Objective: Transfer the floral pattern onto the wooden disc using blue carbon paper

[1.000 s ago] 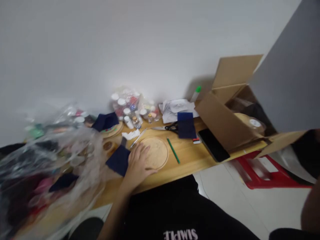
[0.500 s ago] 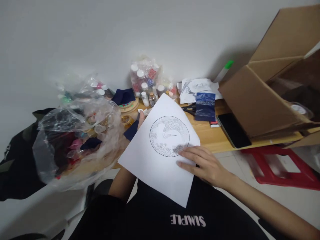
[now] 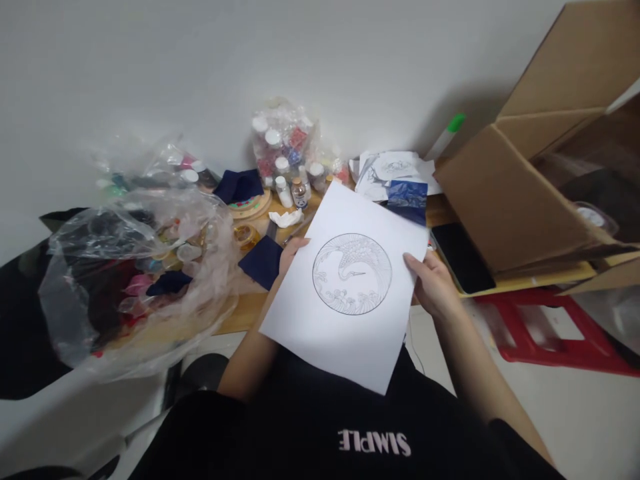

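White paper sheet (image 3: 327, 340) is up off the worktop (image 3: 245, 313), overlapping its near edge in view, pinched at left and right sides, printed face showing. It's turned clockwise as seen, lower edge slightly bowed. Black line drawing (image 3: 353, 274) sits roughly mid-sheet: thin circle around a long-beaked bird, beak pointing right, wave-like curls along the bottom, wide white margins.

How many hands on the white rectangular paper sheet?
2. The bare left hand holds the left edge of the white rectangular paper sheet; the bare right hand holds its right edge. Some fingers are hidden behind the sheet.
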Motion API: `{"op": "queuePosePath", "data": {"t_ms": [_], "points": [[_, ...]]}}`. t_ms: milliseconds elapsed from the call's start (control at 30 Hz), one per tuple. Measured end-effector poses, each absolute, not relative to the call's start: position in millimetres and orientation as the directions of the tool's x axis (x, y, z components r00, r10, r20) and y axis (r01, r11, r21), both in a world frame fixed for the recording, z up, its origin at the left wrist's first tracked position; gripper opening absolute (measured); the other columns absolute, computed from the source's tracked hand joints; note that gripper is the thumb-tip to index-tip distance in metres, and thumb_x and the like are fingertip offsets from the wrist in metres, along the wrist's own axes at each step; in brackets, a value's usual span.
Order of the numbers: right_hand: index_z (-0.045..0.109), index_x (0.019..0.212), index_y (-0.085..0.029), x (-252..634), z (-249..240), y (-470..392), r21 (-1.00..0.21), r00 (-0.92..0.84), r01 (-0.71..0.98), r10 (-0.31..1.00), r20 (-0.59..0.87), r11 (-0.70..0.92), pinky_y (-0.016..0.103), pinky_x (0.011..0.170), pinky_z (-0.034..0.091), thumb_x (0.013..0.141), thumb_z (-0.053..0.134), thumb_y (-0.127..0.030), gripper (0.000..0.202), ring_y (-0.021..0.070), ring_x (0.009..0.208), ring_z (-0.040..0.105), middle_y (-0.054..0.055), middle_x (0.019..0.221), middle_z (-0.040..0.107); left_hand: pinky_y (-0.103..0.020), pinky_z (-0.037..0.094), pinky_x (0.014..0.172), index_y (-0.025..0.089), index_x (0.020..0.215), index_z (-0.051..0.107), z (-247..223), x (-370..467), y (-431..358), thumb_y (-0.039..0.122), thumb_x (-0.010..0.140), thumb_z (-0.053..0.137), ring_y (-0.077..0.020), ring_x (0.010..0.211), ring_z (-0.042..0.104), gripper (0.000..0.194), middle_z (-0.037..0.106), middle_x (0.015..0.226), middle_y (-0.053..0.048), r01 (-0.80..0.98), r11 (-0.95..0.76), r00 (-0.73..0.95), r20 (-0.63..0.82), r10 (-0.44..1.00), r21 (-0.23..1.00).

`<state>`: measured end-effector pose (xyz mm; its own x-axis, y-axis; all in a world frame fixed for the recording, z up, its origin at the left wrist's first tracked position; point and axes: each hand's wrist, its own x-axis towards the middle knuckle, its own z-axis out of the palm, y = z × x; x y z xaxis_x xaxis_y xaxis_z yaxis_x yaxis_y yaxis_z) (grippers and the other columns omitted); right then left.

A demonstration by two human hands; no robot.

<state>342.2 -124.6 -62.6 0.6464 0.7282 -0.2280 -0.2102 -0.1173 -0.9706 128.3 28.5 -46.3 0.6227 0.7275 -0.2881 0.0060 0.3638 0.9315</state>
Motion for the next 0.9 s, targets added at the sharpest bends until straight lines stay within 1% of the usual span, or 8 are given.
{"op": "queuePosePath", "data": {"t_ms": [100, 200, 267, 333, 400, 500, 733, 900], "points": [[0.066, 0.091, -0.021, 348.6, -69.7, -122.8, -0.982, 0.733, -0.183, 0.659, -0.171, -0.052, 0.036, 0.084, 0.052, 0.058, 0.079, -0.033, 0.038, 0.0173, 0.087, 0.067, 0.002, 0.094, 0.072, -0.044, 0.053, 0.081, 0.014, 0.107, 0.062, -40.6, 118.2, 9.8, 0.047, 0.075, 0.048, -0.0306, 0.093, 0.066, 0.048, 0.072, 0.087, -0.009, 0.029, 0.431, 0.651, -0.344, 0.677, 0.902], [0.066, 0.087, -0.019, 353.1, -77.5, -124.7, -0.981, 0.780, -0.189, 0.603, -0.170, -0.032, 0.034, 0.079, 0.052, 0.057, 0.078, -0.030, 0.034, 0.0147, 0.078, 0.066, 0.002, 0.086, 0.072, -0.044, 0.051, 0.085, 0.015, 0.113, 0.059, -34.8, 97.9, -14.8, 0.035, 0.072, 0.062, -0.0294, 0.097, 0.065, 0.046, 0.070, 0.103, -0.009, 0.135, 0.450, 0.659, -0.419, 0.624, 0.883], [0.065, 0.085, -0.020, 353.0, -80.5, -122.7, -0.980, 0.781, -0.197, 0.598, -0.178, -0.034, 0.034, 0.078, 0.053, 0.057, 0.077, -0.031, 0.032, 0.0146, 0.077, 0.066, 0.001, 0.083, 0.072, -0.043, 0.046, 0.095, 0.017, 0.116, 0.058, -32.9, 86.2, -28.8, 0.034, 0.078, 0.059, -0.0278, 0.109, 0.060, 0.042, 0.066, 0.116, -0.009, 0.343, 0.227, 0.608, -0.400, 0.686, 0.911], [0.064, 0.081, -0.020, 350.0, -80.7, -116.5, -0.977, 0.772, -0.210, 0.607, -0.188, -0.036, 0.035, 0.080, 0.052, 0.055, 0.077, -0.031, 0.031, 0.0156, 0.079, 0.066, 0.001, 0.082, 0.071, -0.044, 0.041, 0.100, 0.017, 0.123, 0.053, -32.8, 80.0, -37.4, 0.031, 0.084, 0.052, -0.0283, 0.117, 0.055, 0.042, 0.061, 0.125, -0.011, 0.517, 0.045, 0.544, -0.369, 0.753, 0.855], [0.064, 0.077, -0.021, 345.6, -78.7, -107.2, -0.974, 0.756, -0.223, 0.622, -0.204, -0.048, 0.036, 0.084, 0.051, 0.053, 0.077, -0.030, 0.028, 0.0161, 0.082, 0.066, 0.000, 0.081, 0.071, -0.047, 0.041, 0.099, 0.016, 0.133, 0.045, -34.1, 78.8, -39.8, 0.029, 0.087, 0.048, -0.0304, 0.118, 0.055, 0.048, 0.059, 0.126, -0.015, 0.645, -0.038, 0.481, -0.367, 0.796, 0.763], [0.063, 0.072, -0.021, 340.1, -74.0, -92.0, -0.969, 0.744, -0.235, 0.628, -0.228, -0.074, 0.036, 0.088, 0.050, 0.052, 0.076, -0.027, 0.025, 0.0159, 0.084, 0.065, 0.000, 0.080, 0.070, -0.049, 0.045, 0.091, 0.016, 0.139, 0.038, -37.0, 81.1, -33.8, 0.029, 0.089, 0.045, -0.0324, 0.105, 0.062, 0.052, 0.066, 0.113, -0.017, 0.759, -0.085, 0.433, -0.402, 0.806, 0.646], [0.065, 0.079, -0.020, 341.8, -69.0, -68.3, -0.978, 0.804, -0.178, 0.557, -0.208, -0.108, 0.029, 0.082, 0.050, 0.055, 0.075, -0.021, 0.026, 0.0112, 0.075, 0.062, -0.002, 0.077, 0.069, -0.040, 0.049, 0.081, 0.016, 0.142, 0.033, -43.1, 84.8, -13.6, 0.033, 0.089, 0.048, -0.0268, 0.084, 0.067, 0.058, 0.070, 0.093, -0.012, 0.780, -0.111, 0.437, -0.409, 0.801, 0.616], [0.064, 0.071, -0.018, 356.0, -71.0, -57.7, -0.984, 0.808, -0.142, 0.561, -0.180, -0.111, 0.030, 0.084, 0.049, 0.053, 0.074, -0.017, 0.021, 0.0125, 0.076, 0.062, 0.000, 0.076, 0.069, -0.035, 0.049, 0.087, 0.026, 0.141, 0.035, -47.5, 80.7, -11.9, 0.029, 0.088, 0.048, -0.0222, 0.098, 0.064, 0.055, 0.065, 0.118, -0.007, 0.632, -0.161, 0.598, -0.345, 0.723, 0.758]]}}
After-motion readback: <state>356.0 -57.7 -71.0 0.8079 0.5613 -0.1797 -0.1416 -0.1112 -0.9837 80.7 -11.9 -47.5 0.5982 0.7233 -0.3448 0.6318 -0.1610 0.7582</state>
